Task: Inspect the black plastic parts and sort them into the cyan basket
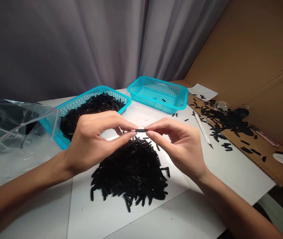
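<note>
Left hand (91, 139) and right hand (182, 142) pinch opposite ends of one small black strip (141, 130), near a heap of similar strips (131, 172) on white sheet (82, 205). Beyond: strip-filled cyan perforated basket (62, 142); farther, second cyan basket (156, 104), loose strip (164, 100) inside.

Seemingly a makeshift workshop: grey curtain (111, 39) at twelve o'clock, cardboard (253, 56) at two, black pieces (136, 172) heaped on a central white surface (231, 172).

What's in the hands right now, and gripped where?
A small black strip, held at both ends: the left hand pinches one end between thumb and fingers, the right hand the other.
</note>
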Action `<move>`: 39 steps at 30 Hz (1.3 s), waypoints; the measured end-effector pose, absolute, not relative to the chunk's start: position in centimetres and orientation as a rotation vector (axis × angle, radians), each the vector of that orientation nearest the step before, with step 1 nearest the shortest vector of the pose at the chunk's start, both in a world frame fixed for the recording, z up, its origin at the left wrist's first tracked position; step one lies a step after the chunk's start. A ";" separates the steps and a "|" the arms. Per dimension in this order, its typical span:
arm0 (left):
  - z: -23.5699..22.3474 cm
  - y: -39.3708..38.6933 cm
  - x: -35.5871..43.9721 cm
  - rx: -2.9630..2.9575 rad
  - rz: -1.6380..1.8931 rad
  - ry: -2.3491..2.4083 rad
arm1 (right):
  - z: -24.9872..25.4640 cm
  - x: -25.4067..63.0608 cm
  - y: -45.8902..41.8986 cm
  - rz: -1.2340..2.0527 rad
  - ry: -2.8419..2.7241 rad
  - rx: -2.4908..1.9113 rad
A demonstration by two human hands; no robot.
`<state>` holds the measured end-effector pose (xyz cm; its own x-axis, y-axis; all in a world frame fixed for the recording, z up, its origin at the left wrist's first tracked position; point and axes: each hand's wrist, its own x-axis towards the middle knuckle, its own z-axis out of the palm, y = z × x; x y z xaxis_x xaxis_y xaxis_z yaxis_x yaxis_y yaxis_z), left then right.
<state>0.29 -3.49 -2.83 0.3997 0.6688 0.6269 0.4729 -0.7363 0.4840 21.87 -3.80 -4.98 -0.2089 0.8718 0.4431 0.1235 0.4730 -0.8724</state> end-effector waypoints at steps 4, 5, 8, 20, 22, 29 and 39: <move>-3.0 -3.4 0.3 2.463 1.288 0.990 | -5.0 21.9 -3.9 0.839 -1.659 -0.850; -3.0 -3.4 0.3 2.470 1.293 0.987 | -5.0 21.9 -3.9 0.835 -1.661 -0.845; -3.0 -3.4 0.4 2.488 1.297 0.977 | -4.9 21.9 -3.9 0.847 -1.663 -0.846; -3.2 -3.3 0.2 2.541 1.392 0.947 | -5.1 21.8 -4.0 0.851 -1.642 -0.824; -3.2 -3.2 0.3 2.543 1.392 0.951 | -5.0 21.8 -4.0 0.858 -1.648 -0.829; -3.0 -3.7 0.6 2.481 1.312 1.037 | -5.0 21.6 -4.1 1.000 -1.625 -0.879; -2.9 -4.2 1.0 2.218 1.202 1.098 | -5.3 21.8 -3.5 1.474 -1.431 -0.785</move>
<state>1.03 -4.16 -2.87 0.3260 0.7857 0.5257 0.4532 -0.6179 0.6425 21.76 -3.45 -5.34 -0.3851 0.9112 0.1464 -0.1733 0.0844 -0.9813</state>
